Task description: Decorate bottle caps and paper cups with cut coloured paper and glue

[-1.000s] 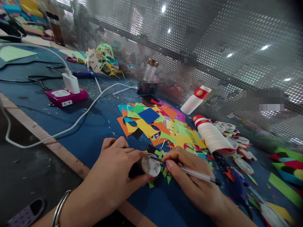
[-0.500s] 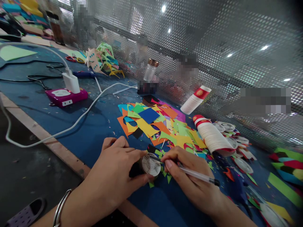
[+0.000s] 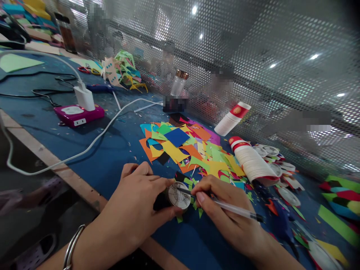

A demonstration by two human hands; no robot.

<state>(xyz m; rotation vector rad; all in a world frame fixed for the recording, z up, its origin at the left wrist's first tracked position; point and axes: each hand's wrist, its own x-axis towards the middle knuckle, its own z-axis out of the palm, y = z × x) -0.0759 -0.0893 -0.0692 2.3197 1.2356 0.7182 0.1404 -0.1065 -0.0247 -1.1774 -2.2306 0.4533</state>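
Observation:
My left hand [image 3: 136, 204] is closed around a small round piece [image 3: 180, 198], thumb and fingers at its rim. Its white top carries a mesh of dark drawn lines, and its side is mostly hidden by my fingers. Pinched in my right hand [image 3: 225, 208] is a pen [image 3: 236, 208] with a translucent barrel and a dark end. The pen's tip meets the lined white top, left of my fingertips. Small green paper scraps [image 3: 200, 213] lie on the blue table beside the round piece.
Colored paper pieces [image 3: 176, 137] are heaped ahead. Stacked paper cups [image 3: 253, 161] and a glue gun [image 3: 284, 221] lie to the right. A white cable [image 3: 92, 144] runs from a magenta power strip [image 3: 80, 115]. A clear jar [image 3: 179, 84] stands by the perforated metal panel.
The pen's tip has shifted slightly left across the white top. My left hand keeps its place. At lower left, a blurred foot and a shoe have moved on the floor.

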